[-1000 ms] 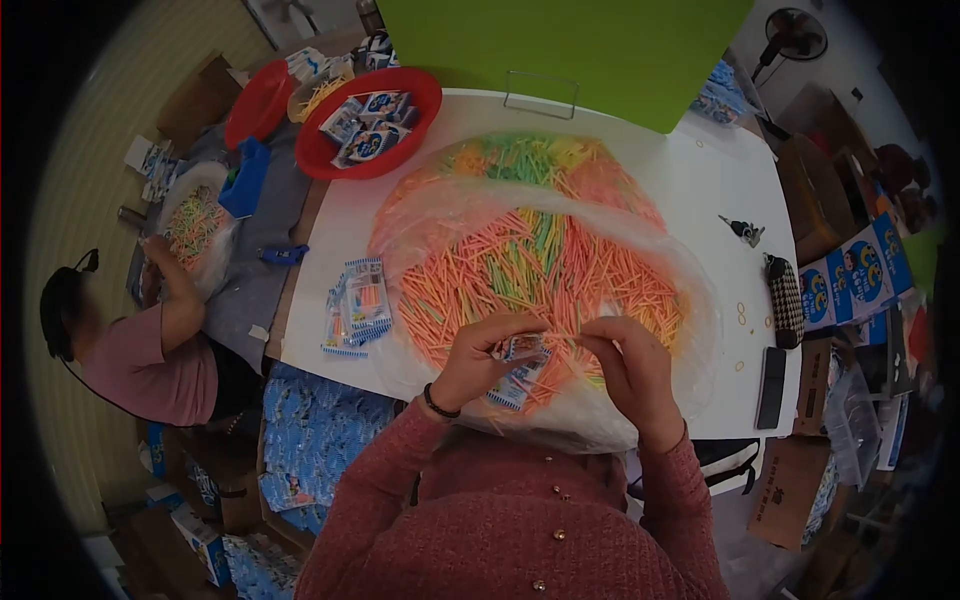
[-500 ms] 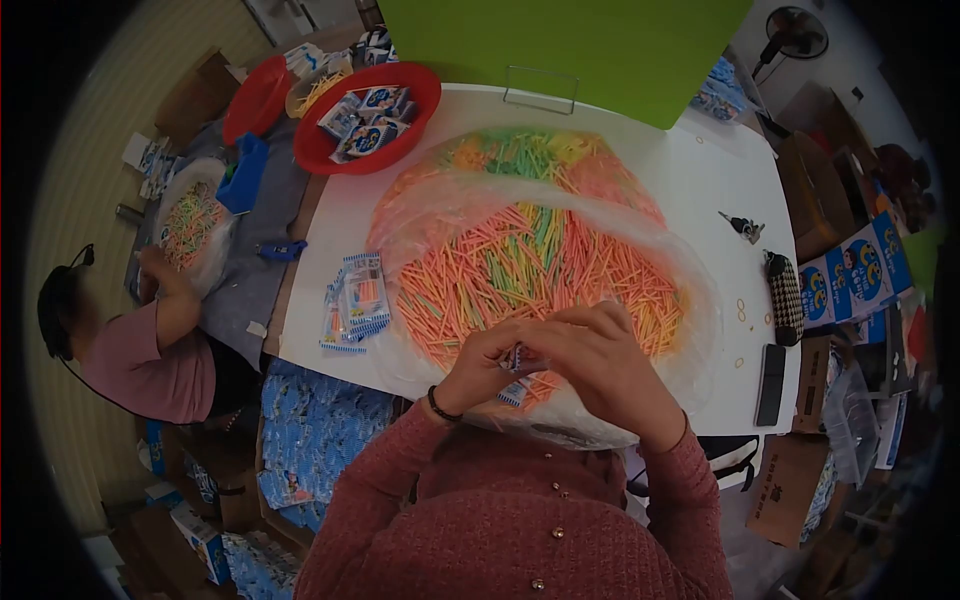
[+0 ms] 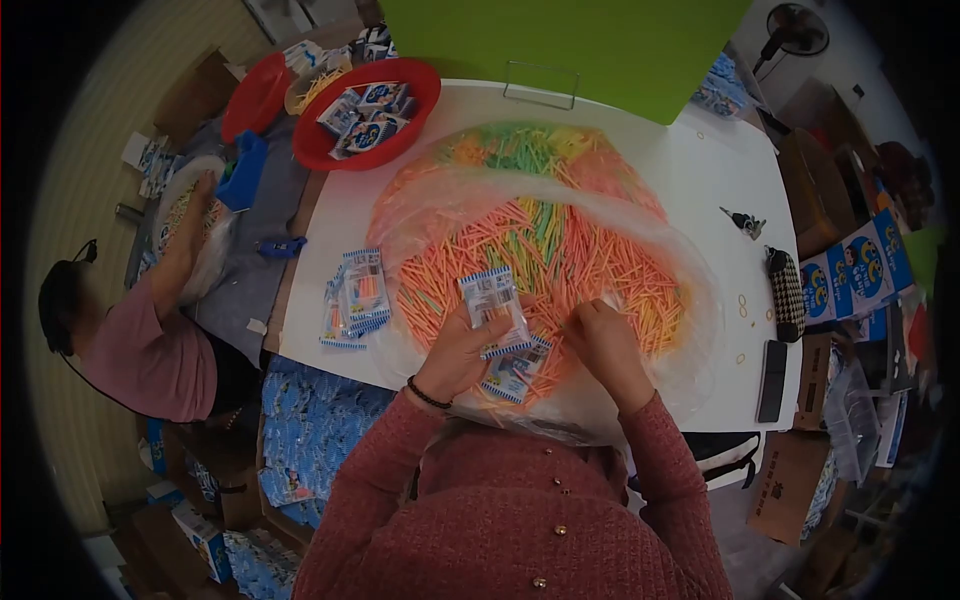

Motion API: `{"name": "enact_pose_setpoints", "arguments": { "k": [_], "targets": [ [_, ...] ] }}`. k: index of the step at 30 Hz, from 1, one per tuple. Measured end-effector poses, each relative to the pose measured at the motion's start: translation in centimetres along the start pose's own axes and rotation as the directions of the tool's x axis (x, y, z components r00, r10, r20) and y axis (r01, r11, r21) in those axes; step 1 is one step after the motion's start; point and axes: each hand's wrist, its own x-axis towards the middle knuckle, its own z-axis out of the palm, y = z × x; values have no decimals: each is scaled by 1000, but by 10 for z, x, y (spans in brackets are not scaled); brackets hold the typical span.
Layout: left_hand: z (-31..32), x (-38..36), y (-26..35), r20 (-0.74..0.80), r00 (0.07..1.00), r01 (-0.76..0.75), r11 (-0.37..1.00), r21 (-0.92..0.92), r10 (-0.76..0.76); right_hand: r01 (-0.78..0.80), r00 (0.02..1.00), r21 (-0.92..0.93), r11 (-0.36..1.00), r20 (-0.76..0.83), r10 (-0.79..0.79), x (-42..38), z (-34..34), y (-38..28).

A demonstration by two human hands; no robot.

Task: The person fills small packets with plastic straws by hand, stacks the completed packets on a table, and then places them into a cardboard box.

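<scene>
My left hand [image 3: 455,355] is closed on a small clear packet [image 3: 496,308] with blue-and-white printed ends, thumb across its front. Under it, a second packet [image 3: 516,371] lies on the near part of a large open plastic bag [image 3: 600,212]. The bag is full of thin pink, yellow and green sticks [image 3: 520,250]. My right hand [image 3: 607,345] is over the sticks at the right, its fingers pinched together and pointing down; what is between them cannot be made out. Several more packets [image 3: 362,290] are stacked on the white table [image 3: 730,345] left of the bag.
A red basin [image 3: 430,110] with packets stands at the back left, before a green panel [image 3: 560,50]. Keys [image 3: 742,222], a checked pouch [image 3: 785,295] and a dark phone-like slab [image 3: 771,382] lie at the right. A co-worker [image 3: 150,345] sits at the left by another bag of sticks.
My hands have moved apart: the left now shows the packet's front, and the right has gone down to the sticks. The co-worker's arm has reached farther forward.
</scene>
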Motion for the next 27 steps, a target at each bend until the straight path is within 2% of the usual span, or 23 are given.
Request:
{"name": "enact_pose_setpoints", "arguments": {
  "k": [1,5,7,11,14,16,17,19,21,22,23,24,25,26,27],
  "targets": [
    [5,-1,1,26,999,-27,996,82,25,-33,999,34,999,10,33,0,3,2],
    [6,-4,1,19,1000,-9,995,96,7,-35,999,62,997,13,34,3,-4,12],
    [-1,-4,0,67,997,37,995,92,-43,-4,999,38,999,-46,6,2,-3,9],
    [1,-2,-7,82,997,7,999,51,-11,0,1000,-51,999,-26,-2,0,7,14],
    [0,-9,1,-7,1000,-23,997,74,24,-13,999,-44,999,-51,11,0,1,14],
    [-15,-19,12,-176,973,-99,957,272,151,-89,995,137,987,-39,95,-5,-12,14],
    [-23,-24,21,-193,968,-103,955,280,161,-77,996,151,985,-30,83,-7,-17,15],
    [-43,-32,43,-252,821,-315,774,549,512,-284,955,346,895,23,294,-11,-25,20],
    [-70,-38,66,-202,699,-313,548,776,686,-283,950,381,880,-12,311,-14,-27,29],
    [-82,-43,73,-204,709,-311,558,769,676,-276,944,416,866,-50,325,-16,-28,34],
    [-94,-48,78,-87,656,8,107,994,750,-289,940,408,866,-49,337,-18,-28,38],
    [-91,-48,81,70,651,340,-373,864,756,-273,950,338,901,-53,308,-17,-28,40],
    [-85,-46,78,71,658,330,-373,867,750,-253,959,267,930,-56,277,-15,-29,42],
    [-77,-45,73,176,622,273,-423,864,763,-262,956,263,928,-61,287,-12,-30,41],
    [-64,-43,68,278,579,217,-474,853,766,-102,966,105,989,-226,124,-8,-31,35]
  ]
}}
